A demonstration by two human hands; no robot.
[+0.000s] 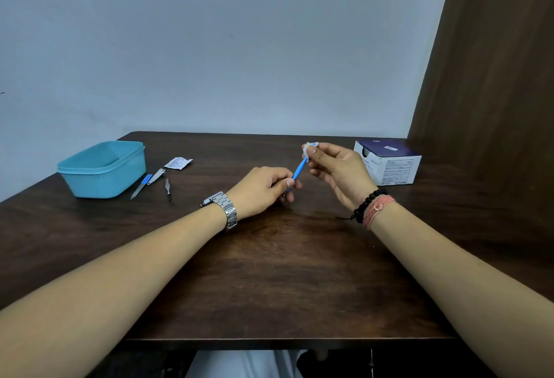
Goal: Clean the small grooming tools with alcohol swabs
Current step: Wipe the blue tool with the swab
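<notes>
Hands meet over the middle of a dark wooden table (269,272). The left hand (263,190) is curled nearly closed, thumb and fingers pinching the lower end of a slim blue tool (298,171), which slants up toward one o'clock. The right hand (338,172) is partly closed, its thumb and forefinger pressing a small white swab (306,152) around the tool's upper tip, the other fingers loosely bent beneath. A metal watch (224,208) sits on the left wrist; a black bead bracelet (367,204) and pink thread (378,210) circle the right. At about ten o'clock from the hands stands an open teal tub (102,169); what is inside cannot be seen. Just beside its right wall lie a nail file (141,187) with a blue grip and a nail clipper (156,176), touching or nearly so, both angled toward one o'clock. Near them, a little to four o'clock of the clipper, lies a small dark tool (168,188), too small to tell apart. A torn white wrapper (178,163) lies at one o'clock from the clipper. At three o'clock from the right hand, near the table's far right corner, sits a box (388,165), dark on top with white sides.
</notes>
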